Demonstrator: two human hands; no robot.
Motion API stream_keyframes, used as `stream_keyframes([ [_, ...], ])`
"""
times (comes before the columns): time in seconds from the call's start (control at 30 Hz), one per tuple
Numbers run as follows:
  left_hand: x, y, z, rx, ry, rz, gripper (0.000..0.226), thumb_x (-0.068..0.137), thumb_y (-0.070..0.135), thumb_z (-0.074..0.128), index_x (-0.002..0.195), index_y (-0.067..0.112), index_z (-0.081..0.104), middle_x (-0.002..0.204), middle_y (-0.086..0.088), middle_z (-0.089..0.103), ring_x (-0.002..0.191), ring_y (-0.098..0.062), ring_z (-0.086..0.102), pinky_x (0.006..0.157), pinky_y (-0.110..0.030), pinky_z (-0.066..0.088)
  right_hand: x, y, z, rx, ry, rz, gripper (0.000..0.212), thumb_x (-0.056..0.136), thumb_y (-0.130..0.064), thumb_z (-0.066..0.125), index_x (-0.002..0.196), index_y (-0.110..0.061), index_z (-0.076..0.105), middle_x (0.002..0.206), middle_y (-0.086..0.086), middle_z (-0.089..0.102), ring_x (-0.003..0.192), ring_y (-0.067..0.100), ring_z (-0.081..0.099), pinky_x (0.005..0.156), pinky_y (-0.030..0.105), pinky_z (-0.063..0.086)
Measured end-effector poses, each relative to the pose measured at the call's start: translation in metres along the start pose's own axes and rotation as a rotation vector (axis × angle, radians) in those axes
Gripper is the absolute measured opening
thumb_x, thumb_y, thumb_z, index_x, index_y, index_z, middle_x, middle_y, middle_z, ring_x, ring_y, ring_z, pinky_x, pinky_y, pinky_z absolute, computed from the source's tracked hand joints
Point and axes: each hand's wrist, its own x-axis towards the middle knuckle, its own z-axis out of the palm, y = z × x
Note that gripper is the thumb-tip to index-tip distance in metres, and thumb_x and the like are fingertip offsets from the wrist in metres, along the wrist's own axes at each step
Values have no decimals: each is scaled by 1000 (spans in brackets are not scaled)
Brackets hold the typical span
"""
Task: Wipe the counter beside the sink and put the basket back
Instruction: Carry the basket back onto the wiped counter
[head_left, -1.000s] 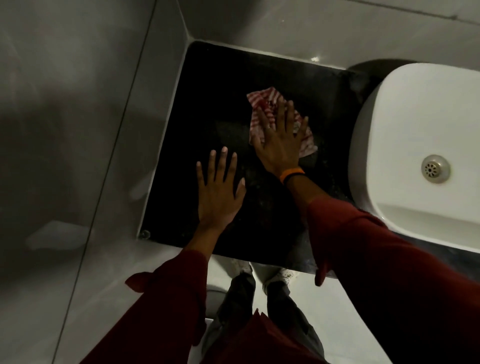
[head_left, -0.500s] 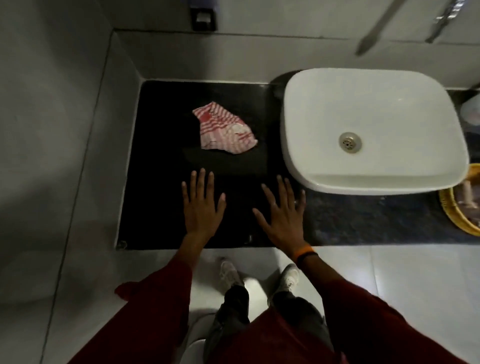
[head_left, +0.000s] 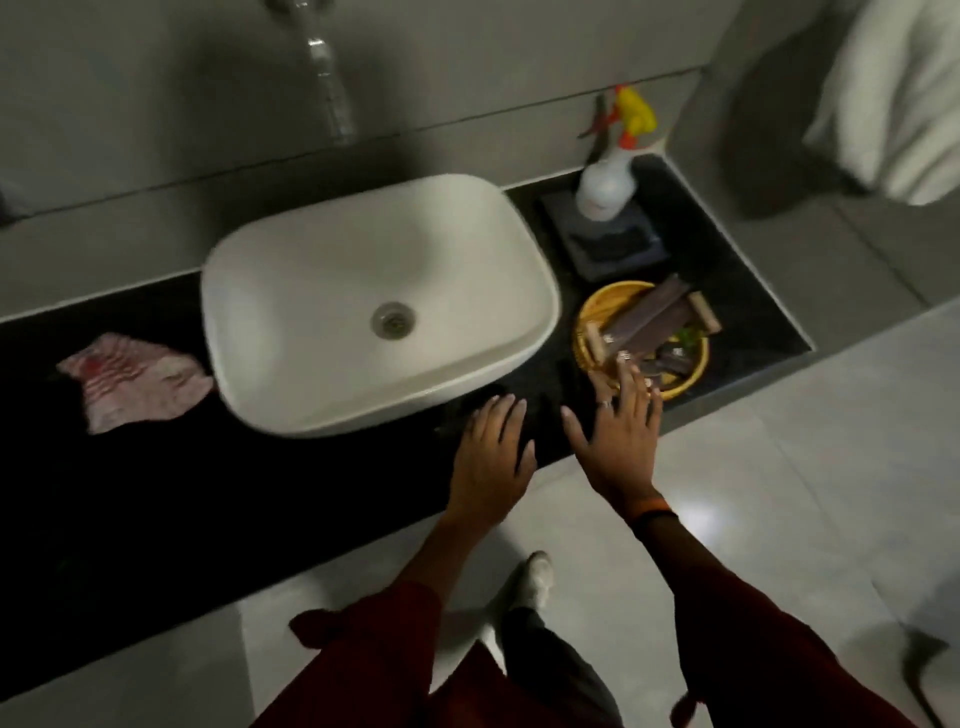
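Wiping looks done (cloth (head_left: 132, 382) lies left of the sink (head_left: 379, 301)); both hands, left hand (head_left: 493, 457) and right hand (head_left: 618, 441), fingers spread and empty, reach toward the basket (head_left: 641, 338) on the bench's (head_left: 208, 499) right end. Next: grip its rim.

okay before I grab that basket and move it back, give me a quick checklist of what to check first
1. Cloth let go of: ok, it lies on the counter left of the sink.
2. Both hands free: ok, left hand and right hand are open and empty.
3. Basket within reach: ok, right fingertips are at its near rim.
4. Contents secure: not ok, long items stick out over the rim.
5. Spray bottle clear of the basket: ok, it stands behind, apart.
6. Counter dry: cannot tell.
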Motion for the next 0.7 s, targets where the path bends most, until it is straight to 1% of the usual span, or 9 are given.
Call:
stream_keyframes([
  [0.1, 63, 55, 22, -105, 67, -106, 52, 95, 26, 59, 142, 4, 52, 146, -16, 54, 137, -30, 51, 113, -42, 45, 59, 64, -24, 110, 42, 125, 60, 94, -53, 49, 144, -20, 43, 159, 18, 33, 147, 38, 30, 120, 57, 29],
  [0.2, 118, 89, 38, -278, -24, -373, 60, 98, 33, 55, 151, 11, 37, 156, -12, 41, 144, -26, 41, 115, -36, 39, 110, 111, -32, 229, 55, 261, 58, 97, -48, 51, 146, -17, 41, 159, 17, 31, 147, 36, 31, 119, 54, 33],
  [0.27, 146, 101, 47, -362, -56, -512, 62, 99, 40, 51, 152, 12, 32, 157, -12, 38, 144, -26, 40, 114, -37, 38, 138, 132, -30, 299, 7, 346, 62, 99, -44, 52, 149, -10, 37, 159, 19, 30, 146, 36, 31, 116, 55, 37],
  [0.33, 168, 105, 55, -451, -83, -622, 57, 102, 40, 48, 148, 7, 38, 151, -16, 45, 141, -31, 44, 112, -39, 39, 159, 147, -24, 356, -85, 397, 62, 102, -40, 50, 151, -7, 33, 158, 20, 32, 144, 37, 34, 114, 54, 40],
  [0.4, 183, 107, 63, -459, -109, -662, 37, 103, 33, 47, 126, 5, 56, 124, -14, 63, 123, -33, 60, 91, -34, 47, 170, 156, -19, 392, -171, 398, 53, 105, -36, 45, 146, -3, 40, 151, 21, 42, 138, 37, 43, 111, 52, 43],
  [0.47, 189, 109, 70, -454, -102, -677, 28, 104, 29, 44, 106, 6, 61, 100, -10, 66, 102, -29, 67, 75, -30, 42, 174, 160, -14, 429, -191, 387, 37, 106, -29, 42, 129, -1, 52, 132, 23, 59, 122, 39, 58, 100, 49, 49],
  [0.53, 192, 111, 71, -418, -68, -689, 28, 104, 25, 42, 105, 4, 61, 100, -14, 68, 91, -23, 64, 73, -28, 41, 173, 163, -11, 454, -172, 394, 28, 106, -23, 42, 119, -2, 56, 117, 21, 67, 108, 37, 66, 91, 45, 53],
  [0.63, 188, 112, 69, -418, -56, -683, 21, 102, 18, 47, 106, 3, 61, 103, -14, 69, 83, -14, 56, 68, -24, 42, 166, 165, -13, 464, -173, 400, 25, 106, -21, 44, 119, -3, 56, 114, 19, 68, 104, 33, 68, 86, 40, 54],
  [0.7, 179, 111, 63, -470, -50, -674, 14, 100, 13, 51, 101, 5, 62, 94, -10, 67, 83, -15, 60, 59, -15, 41, 154, 163, -17, 490, -174, 389, 28, 106, -22, 43, 123, -1, 54, 113, 20, 68, 103, 34, 68, 84, 37, 53],
])
